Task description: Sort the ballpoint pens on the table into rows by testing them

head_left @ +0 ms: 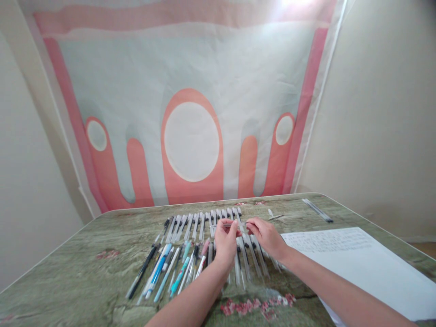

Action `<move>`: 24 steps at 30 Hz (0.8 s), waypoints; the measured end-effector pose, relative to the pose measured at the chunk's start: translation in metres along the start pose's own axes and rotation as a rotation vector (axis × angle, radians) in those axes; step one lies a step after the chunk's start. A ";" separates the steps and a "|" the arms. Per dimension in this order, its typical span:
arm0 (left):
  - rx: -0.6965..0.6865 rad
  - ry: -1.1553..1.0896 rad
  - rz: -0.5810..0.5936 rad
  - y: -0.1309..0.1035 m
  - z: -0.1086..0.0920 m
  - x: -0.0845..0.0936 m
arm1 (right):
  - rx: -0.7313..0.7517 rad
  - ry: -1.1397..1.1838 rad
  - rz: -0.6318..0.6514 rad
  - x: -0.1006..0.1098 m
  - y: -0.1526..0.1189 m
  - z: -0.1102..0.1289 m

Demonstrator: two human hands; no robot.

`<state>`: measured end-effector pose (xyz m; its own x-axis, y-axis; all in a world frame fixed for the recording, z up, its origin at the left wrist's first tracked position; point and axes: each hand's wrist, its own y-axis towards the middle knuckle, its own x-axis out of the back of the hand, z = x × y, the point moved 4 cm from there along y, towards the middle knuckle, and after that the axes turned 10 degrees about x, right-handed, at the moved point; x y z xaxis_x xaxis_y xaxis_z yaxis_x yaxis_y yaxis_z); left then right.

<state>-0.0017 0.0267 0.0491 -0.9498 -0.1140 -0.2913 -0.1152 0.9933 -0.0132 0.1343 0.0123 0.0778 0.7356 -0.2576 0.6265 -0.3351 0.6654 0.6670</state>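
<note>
My left hand (pixel 226 237) and my right hand (pixel 265 234) are close together above the middle of the table. Between them runs a thin clear pen part (pixel 242 224), its details too small to make out. The fingers of both hands are pinched on it. Behind and to the left of my hands lies a row of clear pen barrels (pixel 188 225) with dark ends. Under and around my right hand are more clear pens (pixel 254 256). Left of my left forearm, coloured pens (pixel 158 272) lie side by side, blue, teal, pink and black among them.
Written-on white paper (pixel 368 268) lies at the right of the green wood-patterned table (pixel 85 268). Thin refills (pixel 317 210) lie at the back right, and a small white piece (pixel 270 212) behind my right hand. A patterned sheet (pixel 190 59) hangs behind the table.
</note>
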 end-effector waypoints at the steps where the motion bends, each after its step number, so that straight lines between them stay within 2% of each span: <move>1: 0.003 -0.001 0.001 0.000 0.000 0.000 | 0.024 -0.006 -0.003 0.000 0.000 0.000; 6: 0.025 0.017 0.000 0.001 0.000 0.000 | 0.144 0.013 -0.029 -0.001 -0.001 -0.001; 10: 0.010 0.038 0.018 0.001 -0.001 0.000 | 0.148 0.053 -0.025 0.001 0.000 0.000; 15: -0.030 0.070 0.032 0.000 0.000 0.001 | 0.072 0.047 0.029 0.003 0.001 0.002; 18: -0.063 0.098 0.047 0.000 0.000 0.000 | -0.034 0.045 0.050 0.002 -0.001 -0.001; 21: -0.070 0.112 0.054 0.000 0.000 -0.001 | -0.195 0.199 0.104 -0.004 -0.002 -0.006; 24: -0.072 0.109 0.042 0.000 -0.002 -0.001 | -0.203 0.289 0.096 -0.002 0.001 -0.005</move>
<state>-0.0018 0.0269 0.0517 -0.9797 -0.0780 -0.1847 -0.0916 0.9936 0.0666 0.1351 0.0168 0.0749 0.8521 0.0017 0.5234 -0.3082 0.8098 0.4991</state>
